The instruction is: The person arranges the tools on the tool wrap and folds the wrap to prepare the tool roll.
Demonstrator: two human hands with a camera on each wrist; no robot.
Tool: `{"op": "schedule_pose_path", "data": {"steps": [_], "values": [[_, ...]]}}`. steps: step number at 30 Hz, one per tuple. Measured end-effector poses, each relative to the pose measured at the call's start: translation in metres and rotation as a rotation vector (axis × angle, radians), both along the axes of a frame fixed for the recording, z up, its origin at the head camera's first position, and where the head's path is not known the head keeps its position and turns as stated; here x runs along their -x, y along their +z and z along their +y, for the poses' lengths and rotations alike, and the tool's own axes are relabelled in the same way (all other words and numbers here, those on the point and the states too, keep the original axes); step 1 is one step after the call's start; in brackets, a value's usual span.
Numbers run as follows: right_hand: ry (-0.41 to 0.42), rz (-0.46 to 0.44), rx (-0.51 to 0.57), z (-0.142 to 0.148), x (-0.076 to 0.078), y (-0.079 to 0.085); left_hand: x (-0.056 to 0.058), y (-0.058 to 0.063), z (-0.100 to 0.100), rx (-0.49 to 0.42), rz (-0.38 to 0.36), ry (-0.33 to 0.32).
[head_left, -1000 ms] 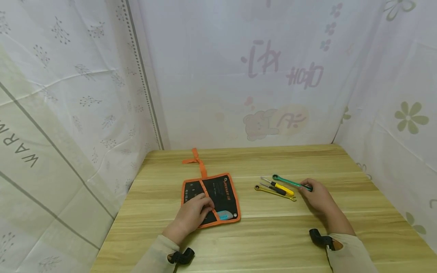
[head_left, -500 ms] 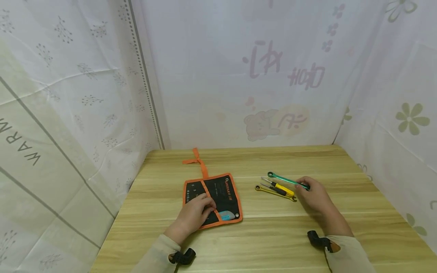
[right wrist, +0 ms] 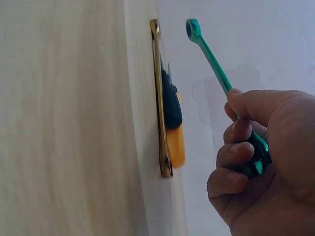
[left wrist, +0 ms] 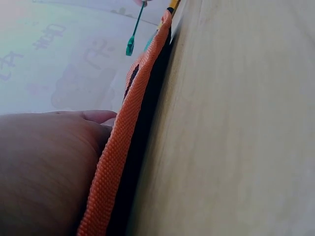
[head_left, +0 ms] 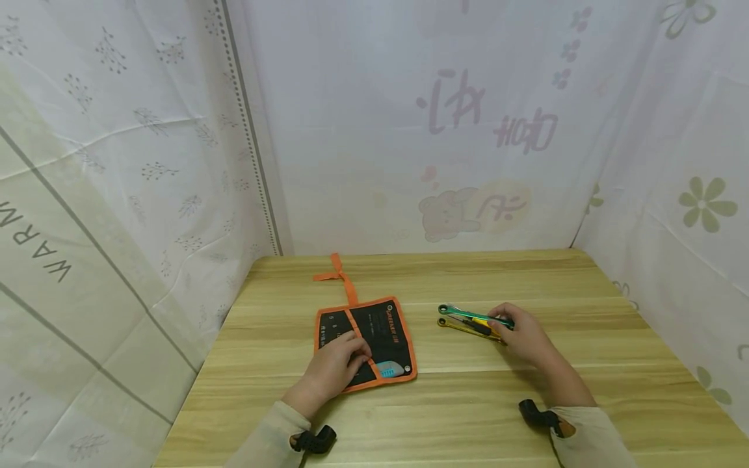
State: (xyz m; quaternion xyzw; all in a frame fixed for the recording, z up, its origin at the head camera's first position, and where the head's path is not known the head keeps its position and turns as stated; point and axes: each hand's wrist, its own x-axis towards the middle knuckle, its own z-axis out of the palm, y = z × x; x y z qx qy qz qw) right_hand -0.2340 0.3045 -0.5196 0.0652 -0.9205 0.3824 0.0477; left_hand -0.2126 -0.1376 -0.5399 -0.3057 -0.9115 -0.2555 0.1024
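Note:
My right hand [head_left: 526, 335] grips a green ratchet wrench [head_left: 474, 314] near its open end, thumb along the shank. In the right wrist view the ring end of the green wrench [right wrist: 211, 59] points up and away from the palm, clear of the table. Beside it lie a gold ratchet wrench [right wrist: 158, 93], a black-handled screwdriver [right wrist: 171, 103] and a yellow-handled screwdriver [right wrist: 176, 145]. My left hand [head_left: 335, 364] lies over a black tool pouch [head_left: 374, 325] with orange trim, fingers and thumb pinching at its pocket edge. A grey and teal utility knife [head_left: 389, 369] sits in the right pocket.
An orange tie strap [head_left: 348, 289] runs from the pouch toward the back of the wood-grain table [head_left: 456, 416]. Printed curtains [head_left: 363, 130] stand behind and at both sides. Each wrist wears a black camera mount [head_left: 315, 441].
My right hand has carried the green wrench left, and it now overlaps the screwdrivers in the head view. The left hand stays at the pouch.

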Motion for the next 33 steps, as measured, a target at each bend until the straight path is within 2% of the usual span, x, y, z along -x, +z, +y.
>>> {"op": "schedule_pose_path", "data": {"steps": [10,23,33], "values": [[0.072,0.013,0.016,-0.018,0.002,0.0,-0.001,-0.001,0.001,-0.005,0.022,-0.001],[0.206,-0.041,0.099,-0.05,-0.011,0.013,-0.002,-0.003,0.003,-0.006,0.02,0.008],[0.294,-0.058,0.086,-0.072,-0.006,0.011,0.0,-0.001,0.003,-0.022,0.018,0.011]]}}
